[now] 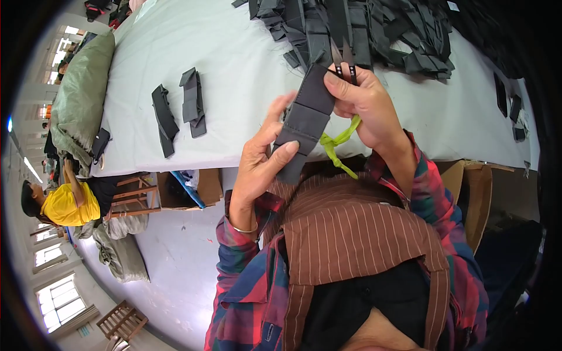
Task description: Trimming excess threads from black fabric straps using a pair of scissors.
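- i see my left hand (257, 169) pinching the near end of a folded dark grey fabric strip (304, 120), held up over the near table edge.
- my right hand (366, 99) is clamped on thread snips (344, 58) and the strip's far end.
- a lime green cord (338, 143) hangs below it.
- 2 folded dark pieces (181, 108) lie left on the pale table (234, 58); a fabric pile (363, 32) sits far.

A plaid shirt in red, blue and green is worn, with long sleeves reaching to the wrists. A brown apron with thin pale stripes is worn over it, above a black garment. A thin metal bangle (244, 229) is seen on the left wrist.
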### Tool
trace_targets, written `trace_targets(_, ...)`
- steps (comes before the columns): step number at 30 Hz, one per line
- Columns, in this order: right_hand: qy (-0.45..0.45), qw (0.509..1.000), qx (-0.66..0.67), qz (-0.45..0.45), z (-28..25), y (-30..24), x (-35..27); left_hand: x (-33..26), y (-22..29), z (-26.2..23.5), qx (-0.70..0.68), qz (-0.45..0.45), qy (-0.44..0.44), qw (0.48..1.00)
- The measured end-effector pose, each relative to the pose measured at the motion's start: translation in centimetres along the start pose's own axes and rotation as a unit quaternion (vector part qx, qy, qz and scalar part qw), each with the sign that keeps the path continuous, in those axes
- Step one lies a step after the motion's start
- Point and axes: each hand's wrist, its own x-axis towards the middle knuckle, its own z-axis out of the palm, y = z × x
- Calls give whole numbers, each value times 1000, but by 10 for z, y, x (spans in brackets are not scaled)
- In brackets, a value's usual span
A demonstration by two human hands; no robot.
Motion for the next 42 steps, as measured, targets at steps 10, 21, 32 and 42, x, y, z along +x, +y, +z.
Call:
trace_targets(10,46,898,-406,-165,-17,10,-4,1,-17,-2,-144,-68,124,979)
trace_targets(21,-65,727,-622,-285,-7,-1,-17,4,-16,-1,-51,-84,110,989)
trace_targets(32,-88,716,-621,-306,-12,-6,-17,3,-13,1,-88,-117,80,986)
trace_targets(42,-106,697,-636,-314,-13,-8,-20,2,-11,2,-94,-125,71,985)
